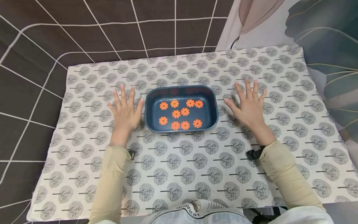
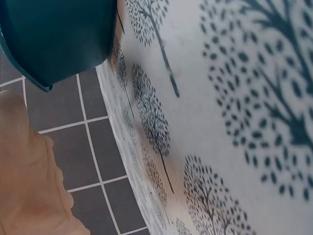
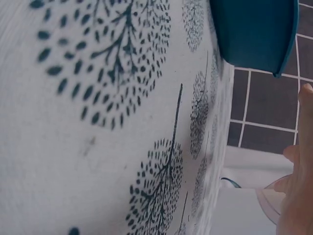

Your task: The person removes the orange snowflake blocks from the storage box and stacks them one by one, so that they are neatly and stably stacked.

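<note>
A dark blue rectangular tub with rounded corners stands mid-table, and several flat orange flower-shaped discs lie on its floor. To its left is my left hand, palm down with fingers spread, its thumb close to the tub's wall. My right hand lies on the other side, also palm down and spread, farther from the tub. Neither hand holds anything. Both wrist views show the tub's outer wall and part of a hand at the edge; the discs are hidden there.
A white cloth printed with grey trees covers the table. Dark tiled wall rises behind and at the left. A patterned curtain hangs at the right. Dark straps sit at the wrists.
</note>
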`<state>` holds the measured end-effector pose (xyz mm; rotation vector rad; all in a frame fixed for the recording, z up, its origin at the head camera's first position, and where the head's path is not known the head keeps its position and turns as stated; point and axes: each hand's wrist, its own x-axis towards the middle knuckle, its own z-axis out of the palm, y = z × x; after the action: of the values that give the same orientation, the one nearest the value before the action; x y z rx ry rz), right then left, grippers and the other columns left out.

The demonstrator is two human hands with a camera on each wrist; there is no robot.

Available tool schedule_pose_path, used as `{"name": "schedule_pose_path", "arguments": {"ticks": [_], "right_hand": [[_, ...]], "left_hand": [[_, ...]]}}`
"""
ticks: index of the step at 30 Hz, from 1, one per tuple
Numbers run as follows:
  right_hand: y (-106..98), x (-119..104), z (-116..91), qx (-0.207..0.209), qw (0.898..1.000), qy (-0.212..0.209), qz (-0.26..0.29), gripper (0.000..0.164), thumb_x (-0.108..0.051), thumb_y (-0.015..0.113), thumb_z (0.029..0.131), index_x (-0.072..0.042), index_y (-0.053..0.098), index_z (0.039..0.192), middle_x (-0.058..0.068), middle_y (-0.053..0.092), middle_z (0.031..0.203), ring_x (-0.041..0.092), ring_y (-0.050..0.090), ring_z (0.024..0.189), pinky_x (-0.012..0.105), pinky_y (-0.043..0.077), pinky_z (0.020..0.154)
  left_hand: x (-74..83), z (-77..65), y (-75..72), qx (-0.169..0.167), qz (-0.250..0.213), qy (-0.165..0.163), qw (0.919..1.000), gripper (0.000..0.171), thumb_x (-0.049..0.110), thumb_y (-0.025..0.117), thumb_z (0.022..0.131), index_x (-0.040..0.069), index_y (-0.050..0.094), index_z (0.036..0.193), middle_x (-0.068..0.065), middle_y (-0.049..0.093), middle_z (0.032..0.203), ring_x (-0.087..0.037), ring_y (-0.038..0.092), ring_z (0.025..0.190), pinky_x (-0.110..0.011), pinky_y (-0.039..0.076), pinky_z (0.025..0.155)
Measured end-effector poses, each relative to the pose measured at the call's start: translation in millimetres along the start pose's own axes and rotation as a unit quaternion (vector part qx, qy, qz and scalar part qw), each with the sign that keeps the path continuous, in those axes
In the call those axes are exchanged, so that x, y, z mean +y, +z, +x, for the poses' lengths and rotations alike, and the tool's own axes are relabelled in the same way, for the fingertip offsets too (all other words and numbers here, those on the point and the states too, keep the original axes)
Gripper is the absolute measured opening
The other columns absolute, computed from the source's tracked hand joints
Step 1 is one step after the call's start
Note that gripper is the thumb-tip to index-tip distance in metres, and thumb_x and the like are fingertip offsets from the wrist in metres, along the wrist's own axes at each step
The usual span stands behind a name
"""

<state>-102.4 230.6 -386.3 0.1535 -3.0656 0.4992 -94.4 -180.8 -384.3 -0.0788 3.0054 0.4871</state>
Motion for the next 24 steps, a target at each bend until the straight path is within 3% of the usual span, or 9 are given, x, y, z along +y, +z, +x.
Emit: {"name": "schedule_pose_path", "arguments": {"ticks": [9, 16, 20, 24], "right_hand": [[1.2, 6.5, -4.1, -0.005, 1.000, 0.004, 0.010, 0.085, -0.074, 0.026, 0.086, -0.020, 0.015, 0.151, 0.011, -0.004, 0.156, 0.027, -0.021, 0.139, 0.059, -0.020, 0.106], [-5.9, 1.9, -3.7, -0.016, 1.000, -0.005, 0.012, 0.082, -0.073, 0.024, 0.087, -0.023, 0.010, 0.151, 0.007, -0.008, 0.155, 0.025, -0.021, 0.139, 0.054, -0.021, 0.108], [-15.5, 1.5, -4.9, -0.031, 0.998, -0.035, 0.029, 0.083, -0.069, 0.030, 0.089, -0.019, 0.009, 0.151, 0.010, -0.007, 0.155, 0.030, -0.017, 0.140, 0.053, -0.021, 0.108], [-34.1, -0.2, -9.8, -0.039, 0.994, -0.076, 0.068, 0.080, -0.060, 0.041, 0.091, -0.016, 0.009, 0.151, 0.010, -0.004, 0.156, 0.030, -0.013, 0.141, 0.050, -0.020, 0.109]], "left_hand": [[3.1, 1.0, 2.5, -0.010, 0.006, 0.003, 0.9999, 0.067, 0.062, 0.007, 0.094, 0.028, -0.008, 0.150, -0.001, -0.030, 0.149, -0.030, -0.030, 0.135, -0.068, -0.015, 0.104], [1.3, 2.0, -3.1, -0.003, 0.001, 0.018, 0.9998, 0.072, 0.066, 0.004, 0.091, 0.026, -0.004, 0.151, -0.005, -0.025, 0.152, -0.030, -0.026, 0.137, -0.068, -0.012, 0.105], [0.6, -2.7, -4.5, -0.007, -0.077, 0.027, 0.9966, 0.071, 0.062, 0.016, 0.094, 0.025, -0.005, 0.150, -0.008, -0.016, 0.155, -0.034, -0.012, 0.141, -0.065, -0.004, 0.109], [4.6, -10.8, -5.7, -0.015, -0.195, 0.026, 0.9804, 0.076, 0.057, 0.033, 0.094, 0.022, -0.005, 0.151, -0.013, 0.003, 0.156, -0.035, 0.008, 0.142, -0.058, 0.011, 0.113]]}}
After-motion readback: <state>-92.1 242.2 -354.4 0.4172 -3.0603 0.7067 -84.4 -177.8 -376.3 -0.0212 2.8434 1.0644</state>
